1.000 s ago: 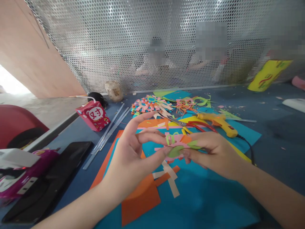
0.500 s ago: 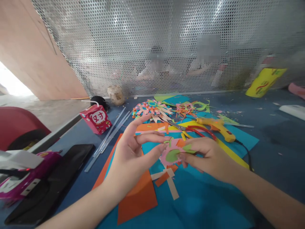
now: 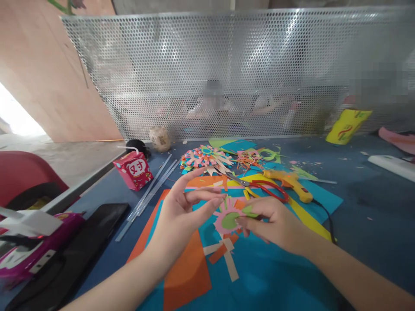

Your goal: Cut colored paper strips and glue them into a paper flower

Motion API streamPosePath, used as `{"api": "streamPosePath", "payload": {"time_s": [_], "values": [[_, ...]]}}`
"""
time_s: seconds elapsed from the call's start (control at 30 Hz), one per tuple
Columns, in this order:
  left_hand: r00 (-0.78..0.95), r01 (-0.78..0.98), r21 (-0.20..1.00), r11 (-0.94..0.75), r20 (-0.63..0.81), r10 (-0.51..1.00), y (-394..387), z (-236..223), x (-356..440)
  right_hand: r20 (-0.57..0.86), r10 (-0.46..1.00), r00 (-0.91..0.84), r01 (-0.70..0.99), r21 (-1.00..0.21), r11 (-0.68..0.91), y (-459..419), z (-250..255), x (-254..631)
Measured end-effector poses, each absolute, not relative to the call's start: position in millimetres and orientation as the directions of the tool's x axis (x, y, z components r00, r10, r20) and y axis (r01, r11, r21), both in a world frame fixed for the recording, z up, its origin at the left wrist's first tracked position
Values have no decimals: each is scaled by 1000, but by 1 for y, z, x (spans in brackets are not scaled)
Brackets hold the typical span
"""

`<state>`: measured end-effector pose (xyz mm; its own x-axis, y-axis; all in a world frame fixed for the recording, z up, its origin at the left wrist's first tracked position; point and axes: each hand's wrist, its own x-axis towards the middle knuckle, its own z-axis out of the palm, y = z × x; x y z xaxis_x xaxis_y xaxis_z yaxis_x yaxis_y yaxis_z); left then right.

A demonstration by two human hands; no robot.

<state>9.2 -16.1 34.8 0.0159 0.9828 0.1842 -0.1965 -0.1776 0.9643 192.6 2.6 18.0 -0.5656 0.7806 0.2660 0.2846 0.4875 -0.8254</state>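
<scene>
Nearest the camera, a black tray [image 3: 65, 255] lies at the table's left edge with a purple packet [image 3: 39, 246] resting across its near end. Orange paper [image 3: 184, 272] and a blue sheet [image 3: 275, 276] cover the near table, with crossed paper strips [image 3: 223, 255] lying on them.

Above these, the right hand [image 3: 275, 222] pinches a pink paper flower [image 3: 228, 218] with a green centre between thumb and fingers, holding it just off the sheets. The left hand [image 3: 184, 211] is spread open, its fingertips just beside the flower's left rim; contact is not clear.

Beyond the hands lie red-handled scissors [image 3: 266, 188] and a yellow glue gun [image 3: 292, 183], touching or nearly so. To the left, clear glue sticks [image 3: 149, 188] lie beside a red drink carton [image 3: 134, 170] with a straw in it. A finished strip flower [image 3: 205, 157] lies farther back.

A perforated metal screen [image 3: 227, 69] closes the far edge. The bare blue table [image 3: 372, 198] to the right is open.
</scene>
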Motion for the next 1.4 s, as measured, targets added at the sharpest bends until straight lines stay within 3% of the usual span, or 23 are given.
{"api": "streamPosePath", "payload": {"time_s": [0.2,0.43,0.63,0.77,1.4], "values": [[-35,-223,961,-166,162,986,-16,34,11,263,768,-584,269,-829,490,6,16,191],[-4,-238,971,-25,24,1000,-16,36,12,285,774,-565,293,-808,511,6,16,191],[31,70,937,-342,340,940,-14,38,5,273,788,-552,331,-795,508,7,11,193],[58,175,916,-362,358,932,-14,35,3,260,787,-560,346,-790,507,7,10,194],[-12,-71,978,-196,195,981,-14,30,8,297,763,-574,324,-773,545,7,6,194]]}}
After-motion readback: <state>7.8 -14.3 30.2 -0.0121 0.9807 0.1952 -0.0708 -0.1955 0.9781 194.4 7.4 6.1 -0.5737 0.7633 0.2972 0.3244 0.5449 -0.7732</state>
